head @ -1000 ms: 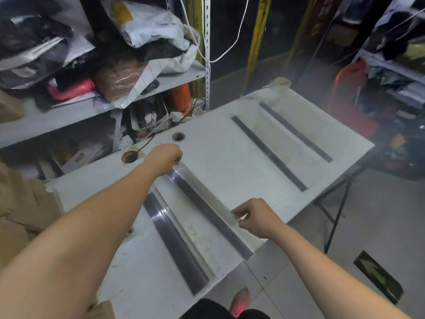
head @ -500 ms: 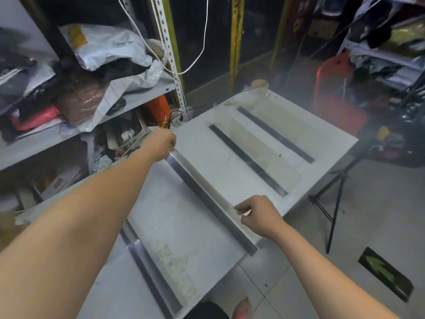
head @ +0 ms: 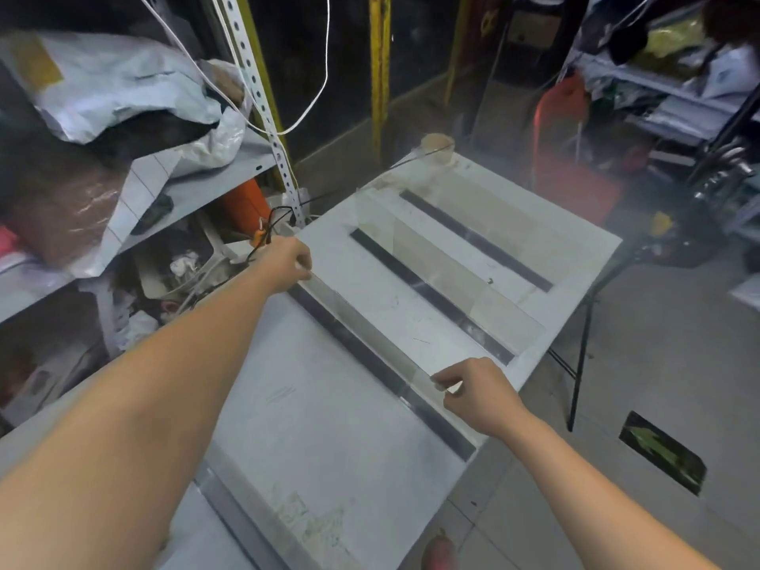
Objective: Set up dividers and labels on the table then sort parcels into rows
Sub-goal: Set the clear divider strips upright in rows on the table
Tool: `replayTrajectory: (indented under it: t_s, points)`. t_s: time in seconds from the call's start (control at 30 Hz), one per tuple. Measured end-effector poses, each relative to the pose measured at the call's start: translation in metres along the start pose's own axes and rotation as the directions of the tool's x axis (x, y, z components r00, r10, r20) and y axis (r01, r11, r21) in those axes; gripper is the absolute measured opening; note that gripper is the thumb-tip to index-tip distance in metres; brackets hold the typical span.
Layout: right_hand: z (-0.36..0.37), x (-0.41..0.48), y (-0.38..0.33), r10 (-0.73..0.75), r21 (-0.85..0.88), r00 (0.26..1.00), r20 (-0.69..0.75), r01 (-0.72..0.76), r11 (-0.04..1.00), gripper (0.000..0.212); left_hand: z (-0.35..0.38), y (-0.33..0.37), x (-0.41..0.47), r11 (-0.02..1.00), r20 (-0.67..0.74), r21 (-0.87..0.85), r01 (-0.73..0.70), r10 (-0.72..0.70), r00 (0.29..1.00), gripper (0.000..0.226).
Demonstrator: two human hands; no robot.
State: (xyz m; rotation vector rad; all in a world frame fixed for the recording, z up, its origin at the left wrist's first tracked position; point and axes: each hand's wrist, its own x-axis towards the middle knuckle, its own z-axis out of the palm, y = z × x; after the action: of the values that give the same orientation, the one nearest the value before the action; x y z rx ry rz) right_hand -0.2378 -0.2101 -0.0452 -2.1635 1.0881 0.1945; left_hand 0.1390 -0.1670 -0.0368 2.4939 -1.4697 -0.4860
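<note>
A clear plastic divider [head: 370, 335] with a dark base strip stands across the white table [head: 312, 421]. My left hand [head: 288, 261] grips its far end at the table's back edge. My right hand [head: 473, 388] pinches its near end by the front edge. Two more clear dividers, one [head: 432, 294] in the middle and one [head: 477, 240] further right, stand on dark strips. Another divider strip [head: 242, 524] lies at the lower left. No parcel lies on the table.
Metal shelves [head: 197, 195] at the left hold bagged parcels [head: 115, 84]. A roll of tape [head: 438, 144] sits at the table's far corner. A red chair [head: 571, 158] and a black stand [head: 584, 347] are to the right, with more shelves behind.
Both hands have carried the divider to the right, away from the strip at the lower left, leaving a wider gap between them. The view has shifted right too.
</note>
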Motion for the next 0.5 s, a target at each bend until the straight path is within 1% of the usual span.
replayTrajectory:
  t_s: [0.1,0.17,0.33,0.5]
  points:
    - [0.005,0.001,-0.004,0.026,0.014,1.000,0.001,-0.026,1.000,0.041,0.008,-0.007,0.007,0.998,-0.033,-0.068,0.010,-0.012,0.999,0.012]
    - [0.007,0.003,-0.006,0.033,-0.014,0.999,0.011,-0.033,0.999,0.041,0.010,-0.009,0.010,0.996,-0.041,-0.092,-0.002,-0.002,0.999,0.010]
    - [0.011,0.005,-0.013,0.042,-0.028,0.999,0.017,-0.041,0.999,0.042,0.008,-0.014,0.016,0.995,-0.011,-0.101,-0.017,0.016,1.000,0.013]
    - [0.016,0.002,-0.013,0.056,-0.059,0.998,-0.001,-0.056,0.997,0.044,0.010,-0.016,0.013,0.995,-0.033,-0.102,-0.022,0.018,0.999,0.011]
